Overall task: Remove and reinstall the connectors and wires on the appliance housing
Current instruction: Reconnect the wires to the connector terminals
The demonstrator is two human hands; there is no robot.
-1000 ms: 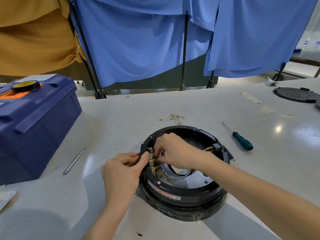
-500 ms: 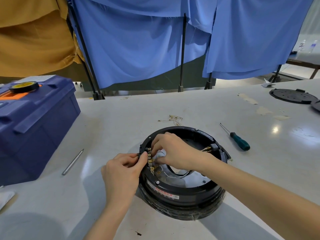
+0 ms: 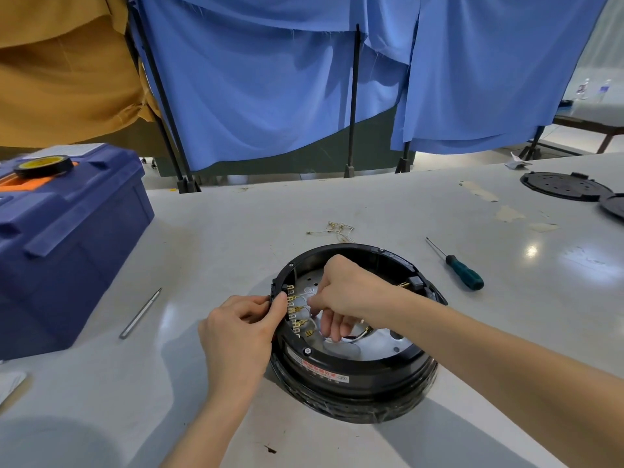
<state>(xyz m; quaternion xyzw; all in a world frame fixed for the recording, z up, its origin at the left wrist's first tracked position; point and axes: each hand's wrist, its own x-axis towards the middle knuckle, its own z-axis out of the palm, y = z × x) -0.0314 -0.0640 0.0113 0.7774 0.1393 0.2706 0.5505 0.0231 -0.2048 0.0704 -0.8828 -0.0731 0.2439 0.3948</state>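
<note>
A round black appliance housing (image 3: pixel 354 369) lies on the grey table with its open side up, showing a metal plate inside. A row of brass terminals (image 3: pixel 293 310) lines its left inner wall, with thin white wires (image 3: pixel 305 300) running from them. My left hand (image 3: pixel 241 327) grips the housing's left rim, thumb by the terminals. My right hand (image 3: pixel 347 292) reaches inside and pinches a white wire beside the terminals; its fingertips partly hide the connector.
A blue toolbox (image 3: pixel 64 244) with a tape roll (image 3: pixel 43 165) on top stands at left. A metal rod (image 3: pixel 140 314) lies near it. A green-handled screwdriver (image 3: pixel 456 268) lies right of the housing, loose wires (image 3: pixel 334 229) behind it, black round covers (image 3: pixel 564 186) at far right.
My right hand has drawn a little right and back from the terminal row, with its fingers now hanging down into the housing. My left hand keeps its hold on the rim.
</note>
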